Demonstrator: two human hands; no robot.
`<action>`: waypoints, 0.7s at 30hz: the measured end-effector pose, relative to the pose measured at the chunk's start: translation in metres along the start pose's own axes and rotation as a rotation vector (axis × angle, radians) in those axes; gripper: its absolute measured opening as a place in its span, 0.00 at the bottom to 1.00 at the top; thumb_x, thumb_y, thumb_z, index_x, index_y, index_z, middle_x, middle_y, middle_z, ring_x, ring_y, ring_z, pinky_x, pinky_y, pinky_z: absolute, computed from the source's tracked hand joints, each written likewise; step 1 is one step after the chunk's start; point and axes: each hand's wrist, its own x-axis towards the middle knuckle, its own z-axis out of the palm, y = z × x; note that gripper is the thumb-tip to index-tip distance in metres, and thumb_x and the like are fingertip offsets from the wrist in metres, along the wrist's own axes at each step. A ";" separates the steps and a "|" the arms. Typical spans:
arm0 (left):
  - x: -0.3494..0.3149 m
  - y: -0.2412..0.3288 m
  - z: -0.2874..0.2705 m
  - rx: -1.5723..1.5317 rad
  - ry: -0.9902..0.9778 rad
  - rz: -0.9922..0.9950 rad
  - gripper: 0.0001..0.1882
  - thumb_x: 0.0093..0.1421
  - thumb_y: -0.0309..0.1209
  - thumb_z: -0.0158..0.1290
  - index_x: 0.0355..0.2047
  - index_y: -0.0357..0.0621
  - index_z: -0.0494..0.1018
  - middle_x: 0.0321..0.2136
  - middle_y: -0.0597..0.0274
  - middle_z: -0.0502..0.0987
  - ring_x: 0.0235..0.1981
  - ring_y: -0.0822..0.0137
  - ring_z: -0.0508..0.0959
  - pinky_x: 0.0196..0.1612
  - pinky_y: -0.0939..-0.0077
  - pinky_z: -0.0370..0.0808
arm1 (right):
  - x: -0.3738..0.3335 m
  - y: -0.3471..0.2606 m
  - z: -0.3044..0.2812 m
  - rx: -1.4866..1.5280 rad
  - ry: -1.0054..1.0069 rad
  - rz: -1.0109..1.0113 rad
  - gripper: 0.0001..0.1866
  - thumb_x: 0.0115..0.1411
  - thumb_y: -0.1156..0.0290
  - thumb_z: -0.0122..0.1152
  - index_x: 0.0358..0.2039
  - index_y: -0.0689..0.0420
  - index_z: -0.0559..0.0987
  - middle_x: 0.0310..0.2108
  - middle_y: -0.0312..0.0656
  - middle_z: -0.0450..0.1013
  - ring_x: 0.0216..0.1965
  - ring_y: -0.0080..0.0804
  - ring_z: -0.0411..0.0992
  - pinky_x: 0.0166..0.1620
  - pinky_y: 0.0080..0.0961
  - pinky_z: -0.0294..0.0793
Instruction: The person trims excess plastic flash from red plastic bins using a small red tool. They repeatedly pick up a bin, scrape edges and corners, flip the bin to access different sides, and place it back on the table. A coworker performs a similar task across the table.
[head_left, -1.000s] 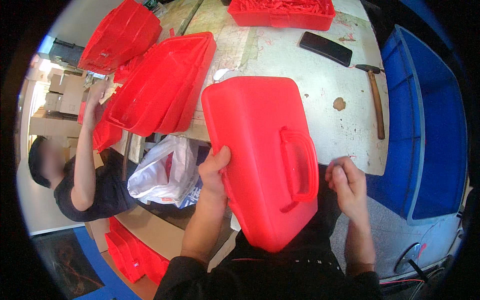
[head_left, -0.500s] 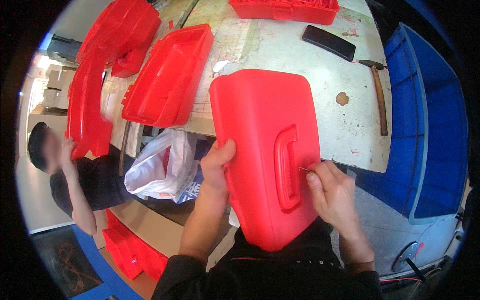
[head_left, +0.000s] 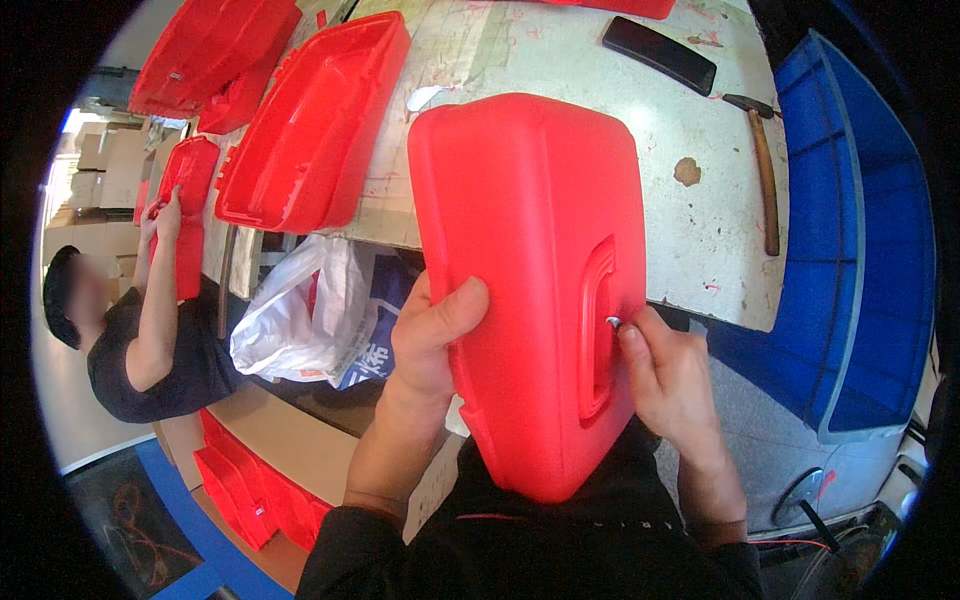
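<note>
In the head view, the red case (head_left: 510, 250) is held in front of your torso, its far part overlapping the table (head_left: 720, 250) in sight. Its long axis runs away from you, and its recessed handle (head_left: 598, 345) faces up and right. Your left hand (head_left: 430, 335) grasps the left edge, thumb over the top; your right hand (head_left: 668, 375) pinches a small metal tool (head_left: 615, 322) at the handle. An open red shell (head_left: 320, 130) lies beyond, left; a wooden-handled hammer (head_left: 768, 185) and flat black phone (head_left: 660, 55) lie right. The case is smooth, round-cornered plastic; the bag (head_left: 285, 325) is crumpled white.
</note>
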 end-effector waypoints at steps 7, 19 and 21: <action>-0.002 0.001 0.002 -0.067 0.012 -0.004 0.27 0.61 0.32 0.57 0.58 0.31 0.68 0.51 0.49 0.78 0.49 0.58 0.80 0.55 0.65 0.75 | -0.021 0.005 0.003 -0.018 -0.051 0.038 0.08 0.66 0.68 0.55 0.32 0.58 0.73 0.21 0.53 0.74 0.25 0.55 0.76 0.26 0.46 0.73; -0.003 0.002 0.003 0.107 0.054 -0.007 0.35 0.59 0.37 0.58 0.63 0.31 0.62 0.57 0.49 0.74 0.55 0.54 0.76 0.62 0.60 0.70 | 0.000 -0.003 -0.001 -0.043 0.032 -0.022 0.07 0.67 0.69 0.55 0.33 0.58 0.73 0.22 0.52 0.74 0.24 0.55 0.76 0.25 0.45 0.72; -0.003 0.002 0.004 0.117 0.073 -0.013 0.36 0.59 0.37 0.59 0.63 0.31 0.62 0.57 0.49 0.74 0.55 0.54 0.76 0.62 0.60 0.69 | 0.001 -0.004 0.001 -0.062 0.058 -0.040 0.07 0.66 0.69 0.56 0.33 0.58 0.73 0.22 0.52 0.74 0.24 0.55 0.76 0.25 0.45 0.72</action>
